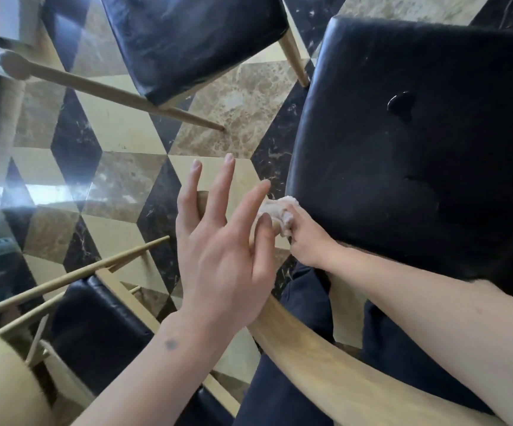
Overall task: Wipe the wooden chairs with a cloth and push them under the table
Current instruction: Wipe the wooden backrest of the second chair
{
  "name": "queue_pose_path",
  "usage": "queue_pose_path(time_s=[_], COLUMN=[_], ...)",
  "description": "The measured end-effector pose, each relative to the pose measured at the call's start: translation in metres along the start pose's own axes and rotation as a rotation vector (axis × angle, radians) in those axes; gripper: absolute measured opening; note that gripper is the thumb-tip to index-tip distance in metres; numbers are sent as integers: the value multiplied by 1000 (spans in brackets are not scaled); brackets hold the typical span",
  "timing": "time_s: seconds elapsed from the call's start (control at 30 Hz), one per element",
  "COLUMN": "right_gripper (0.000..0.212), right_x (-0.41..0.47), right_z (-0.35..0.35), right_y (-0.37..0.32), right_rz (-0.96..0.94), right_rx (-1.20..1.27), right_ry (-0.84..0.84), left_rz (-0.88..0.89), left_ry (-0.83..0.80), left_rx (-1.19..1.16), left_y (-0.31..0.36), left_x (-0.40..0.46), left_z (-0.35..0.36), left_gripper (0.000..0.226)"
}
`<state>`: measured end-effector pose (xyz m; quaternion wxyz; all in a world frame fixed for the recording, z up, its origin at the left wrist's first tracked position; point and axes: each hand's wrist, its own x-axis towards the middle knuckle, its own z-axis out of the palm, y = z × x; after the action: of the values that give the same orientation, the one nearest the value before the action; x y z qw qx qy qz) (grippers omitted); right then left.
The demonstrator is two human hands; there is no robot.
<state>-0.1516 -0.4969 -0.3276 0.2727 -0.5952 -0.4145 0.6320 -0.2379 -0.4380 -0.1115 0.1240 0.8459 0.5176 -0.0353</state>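
At about eight o'clock in the head view a second chair (101,330) is seen, its black seat and pale spindles lying just left of the person's forearm. At eleven o'clock a third chair (187,41) stands on the patterned marble floor (119,130), one pale leg slanting down toward the centre.

Near the middle the left hand (218,253) is held with its fingers (222,186) straight and spread, gripping nothing; whether its palm rests on the wooden rail (326,370) beneath it cannot be told. That rail, the curved back or arm of the chair being wiped, has its long axis running from about five o'clock up toward the centre, where its rounded end is partly hidden behind the left hand.

Just right of centre the right hand (306,238) is curled round a pale cloth (279,215), which is pressed against the wood at the near-left corner of the black seat (418,142). The cloth therefore lies at about three o'clock from the left fingers, touching or nearly touching them, and the right hand is the nearer one to the work.

The coming stroke is judged to follow the rail's axis; the left hand stands across that path. Dark trousers (298,348) are seen below the rail, and no table can be picked out
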Motion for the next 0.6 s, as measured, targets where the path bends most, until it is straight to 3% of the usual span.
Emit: queue_pose_path(time_s=[0.13,0.4,0.6], right_gripper=[86,58,61], right_x=[-10,-70,-154], right_z=[9,-14,-142], right_y=[-17,-97,-78], right_rz=[-14,-172,89], right_rx=[-7,127,-194], right_ry=[13,-96,-347], left_rz=[-18,-35,61], left_ry=[-3,-64,-203], left_rx=[25,57,177], left_y=[3,4,24], left_x=[0,0,-17], left_z=[-2,-8,-15], left_gripper=[41,46,56])
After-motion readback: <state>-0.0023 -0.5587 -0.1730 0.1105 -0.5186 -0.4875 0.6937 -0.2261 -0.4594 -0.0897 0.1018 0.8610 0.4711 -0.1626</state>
